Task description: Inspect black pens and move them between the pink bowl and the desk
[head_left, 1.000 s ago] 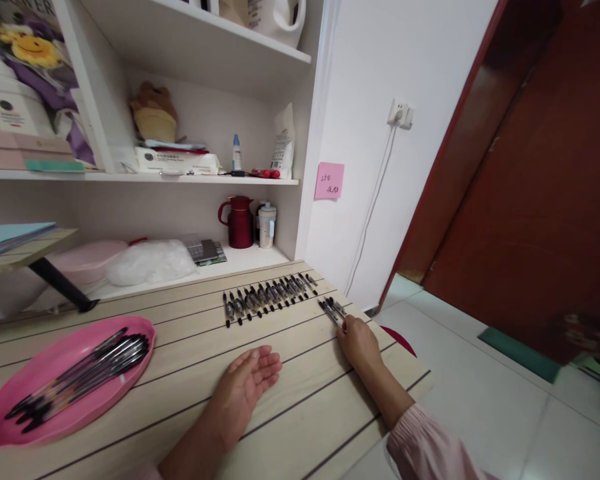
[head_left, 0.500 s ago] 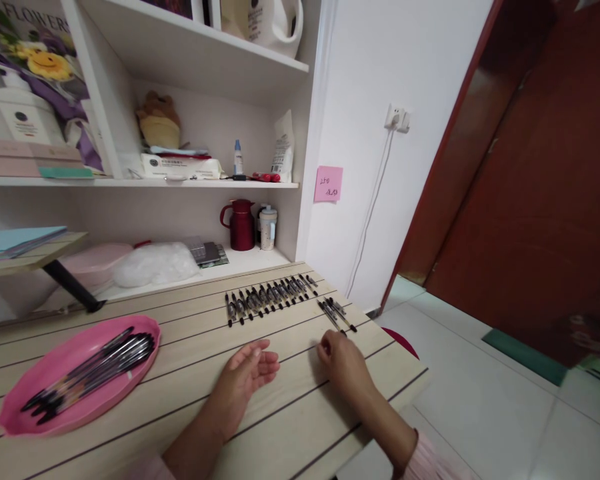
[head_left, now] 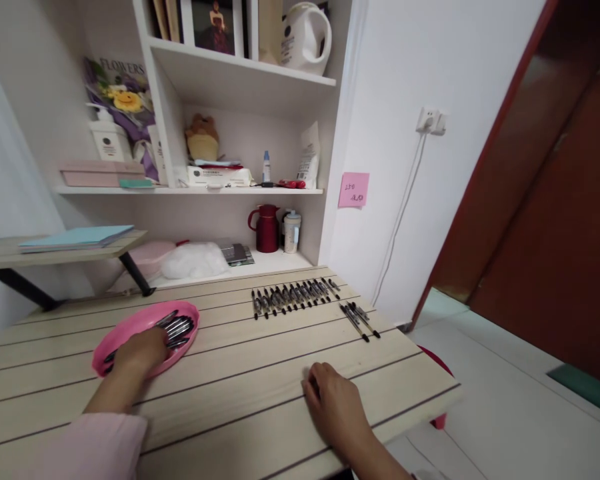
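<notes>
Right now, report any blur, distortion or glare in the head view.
Head view: the left hand over the pink tray is slightly motion-blurred; wide-angle distortion bends the shelf unit and door frame; lighting is soft and even, with no strong glare.

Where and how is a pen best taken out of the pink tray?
Probably by the barrel near its middle, pinched from above. The pens lie flat in a bunch, pointing up and right in the shallow pink tray, so their ends are crowded and the low rim leaves the top open. The left hand already covers the bunch's near end.
</notes>
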The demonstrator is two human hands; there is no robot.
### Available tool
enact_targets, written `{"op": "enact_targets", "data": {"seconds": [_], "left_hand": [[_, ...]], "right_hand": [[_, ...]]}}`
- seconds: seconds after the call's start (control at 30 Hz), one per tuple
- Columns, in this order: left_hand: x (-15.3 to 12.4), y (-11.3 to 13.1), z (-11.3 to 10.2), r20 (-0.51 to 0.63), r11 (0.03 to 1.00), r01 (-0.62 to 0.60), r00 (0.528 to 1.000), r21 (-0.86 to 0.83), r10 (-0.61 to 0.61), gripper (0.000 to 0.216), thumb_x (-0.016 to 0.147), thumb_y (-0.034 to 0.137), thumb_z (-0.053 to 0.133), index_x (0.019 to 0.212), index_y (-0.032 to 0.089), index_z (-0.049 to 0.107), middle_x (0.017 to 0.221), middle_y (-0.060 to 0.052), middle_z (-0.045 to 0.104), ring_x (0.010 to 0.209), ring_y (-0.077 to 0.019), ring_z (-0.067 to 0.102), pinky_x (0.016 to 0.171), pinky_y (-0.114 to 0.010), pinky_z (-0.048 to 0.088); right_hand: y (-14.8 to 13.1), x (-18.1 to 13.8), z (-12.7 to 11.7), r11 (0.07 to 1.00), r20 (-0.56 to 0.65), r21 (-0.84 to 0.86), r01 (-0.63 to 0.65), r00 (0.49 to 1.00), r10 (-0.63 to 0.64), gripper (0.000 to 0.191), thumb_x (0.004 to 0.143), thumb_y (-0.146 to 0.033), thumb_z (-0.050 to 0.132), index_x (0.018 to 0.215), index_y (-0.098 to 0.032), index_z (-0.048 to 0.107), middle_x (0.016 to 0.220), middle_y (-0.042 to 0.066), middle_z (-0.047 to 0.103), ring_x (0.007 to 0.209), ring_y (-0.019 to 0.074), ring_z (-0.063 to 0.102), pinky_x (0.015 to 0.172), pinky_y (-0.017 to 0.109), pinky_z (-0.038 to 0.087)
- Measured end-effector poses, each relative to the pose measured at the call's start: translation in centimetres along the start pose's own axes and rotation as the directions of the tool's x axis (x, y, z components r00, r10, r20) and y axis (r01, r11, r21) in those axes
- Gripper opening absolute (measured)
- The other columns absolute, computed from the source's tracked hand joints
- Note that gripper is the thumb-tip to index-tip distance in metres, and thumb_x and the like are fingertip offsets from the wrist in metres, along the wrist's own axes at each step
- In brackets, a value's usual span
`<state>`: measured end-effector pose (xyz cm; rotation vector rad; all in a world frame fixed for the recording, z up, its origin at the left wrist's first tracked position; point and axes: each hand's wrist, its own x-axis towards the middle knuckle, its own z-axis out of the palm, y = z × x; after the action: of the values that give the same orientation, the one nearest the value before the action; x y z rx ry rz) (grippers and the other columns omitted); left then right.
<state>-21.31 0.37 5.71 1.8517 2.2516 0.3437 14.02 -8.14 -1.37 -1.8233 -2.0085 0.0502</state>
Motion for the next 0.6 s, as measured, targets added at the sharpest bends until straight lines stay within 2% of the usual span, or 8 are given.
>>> {"op": "enact_targets", "data": {"seconds": [0.13, 0.27, 0.33, 0.37, 0.4, 0.47, 0.53, 0.6], "left_hand": [[-1.0, 1.7, -1.5, -0.025, 0.991, 0.030, 0.999, 0.128, -0.027, 0.012, 0.065, 0.021, 0.056, 0.073, 0.014, 0.062, 0.071, -0.012, 0.065, 0.068, -0.0284, 0.057, 0.061, -0.034, 0.036], [-2.6, 5.0, -2.4, -0.171, 0.998, -0.040, 0.984, 0.040, 0.046, 0.026, 0.077, 0.039, 0.046, 0.077, 0.017, 0.058, 0.074, -0.011, 0.062, 0.068, -0.0240, 0.055, 0.056, -0.029, 0.034], [-4.0, 7.7, -1.6, -0.251, 0.961, -0.216, 0.953, -0.174, 0.169, 0.024, 0.077, 0.041, 0.047, 0.077, 0.019, 0.055, 0.071, -0.005, 0.060, 0.064, -0.0179, 0.053, 0.055, -0.026, 0.034], [-4.7, 9.2, -0.8, -0.273, 0.870, -0.321, 0.935, -0.375, 0.227, 0.022, 0.076, 0.041, 0.048, 0.077, 0.019, 0.055, 0.067, -0.002, 0.058, 0.058, -0.0146, 0.051, 0.052, -0.024, 0.034], [-5.4, 10.7, 0.2, -0.200, 0.749, -0.318, 0.948, -0.581, 0.247, 0.021, 0.074, 0.040, 0.051, 0.077, 0.019, 0.054, 0.060, 0.001, 0.054, 0.048, -0.0115, 0.047, 0.047, -0.022, 0.033], [-6.7, 13.5, 2.5, -0.032, 0.468, -0.148, 0.969, -0.871, 0.247, 0.021, 0.070, 0.039, 0.056, 0.077, 0.019, 0.053, 0.057, 0.005, 0.051, 0.038, -0.0068, 0.039, 0.038, -0.019, 0.027], [-7.4, 15.3, 5.0, 0.082, 0.258, 0.000, 0.948, -0.966, 0.307, 0.020, 0.066, 0.033, 0.061, 0.076, 0.017, 0.054, 0.057, 0.005, 0.052, 0.038, -0.0048, 0.038, 0.038, -0.018, 0.026], [-7.5, 16.0, 7.2, 0.139, 0.137, 0.101, 0.940, -0.985, 0.310, 0.019, 0.062, 0.026, 0.065, 0.075, 0.015, 0.056, 0.058, 0.004, 0.054, 0.041, -0.0040, 0.041, 0.040, -0.017, 0.027]], "right_hand": [[0.1, -0.3, 0.2, 1.000, -0.013, 0.004, 0.017, 1.000, -0.017, 0.014, 0.084, -0.022, 0.042, 0.075, -0.019, 0.053, 0.075, 0.003, 0.061, 0.064, 0.0149, 0.056, 0.054, 0.025, 0.025], [0.4, 0.6, 0.1, 0.993, 0.011, 0.117, 0.009, 1.000, -0.011, 0.014, 0.080, -0.022, 0.045, 0.069, -0.018, 0.053, 0.071, 0.003, 0.062, 0.064, 0.0146, 0.054, 0.054, 0.025, 0.027], [-0.2, 1.9, -0.3, 0.956, 0.070, 0.293, 0.007, 0.997, -0.028, 0.020, 0.078, -0.026, 0.047, 0.061, -0.018, 0.051, 0.062, 0.002, 0.059, 0.059, 0.0136, 0.052, 0.053, 0.024, 0.029], [-0.7, 2.8, -0.5, 0.909, 0.105, 0.416, -0.003, 0.993, -0.045, 0.024, 0.079, -0.029, 0.046, 0.058, -0.018, 0.050, 0.057, 0.001, 0.057, 0.056, 0.0128, 0.051, 0.052, 0.023, 0.030], [-1.4, 3.7, -0.7, 0.836, 0.134, 0.548, -0.021, 0.989, -0.063, 0.028, 0.079, -0.033, 0.045, 0.057, -0.018, 0.050, 0.054, 0.001, 0.056, 0.053, 0.0122, 0.050, 0.050, 0.022, 0.031], [-3.0, 5.6, -0.8, 0.619, 0.158, 0.782, -0.076, 0.984, -0.079, 0.033, 0.080, -0.043, 0.043, 0.064, -0.017, 0.054, 0.058, 0.001, 0.058, 0.052, 0.0117, 0.051, 0.048, 0.021, 0.034], [-4.6, 7.1, -0.4, 0.406, 0.142, 0.908, -0.102, 0.988, -0.069, 0.037, 0.076, -0.052, 0.047, 0.072, -0.016, 0.056, 0.063, 0.001, 0.060, 0.053, 0.0116, 0.053, 0.046, 0.021, 0.037], [-5.6, 8.1, 0.6, 0.270, 0.144, 0.954, -0.129, 0.989, -0.036, 0.041, 0.071, -0.056, 0.053, 0.071, -0.016, 0.055, 0.056, -0.001, 0.058, 0.045, 0.0101, 0.050, 0.042, 0.020, 0.036]]}}
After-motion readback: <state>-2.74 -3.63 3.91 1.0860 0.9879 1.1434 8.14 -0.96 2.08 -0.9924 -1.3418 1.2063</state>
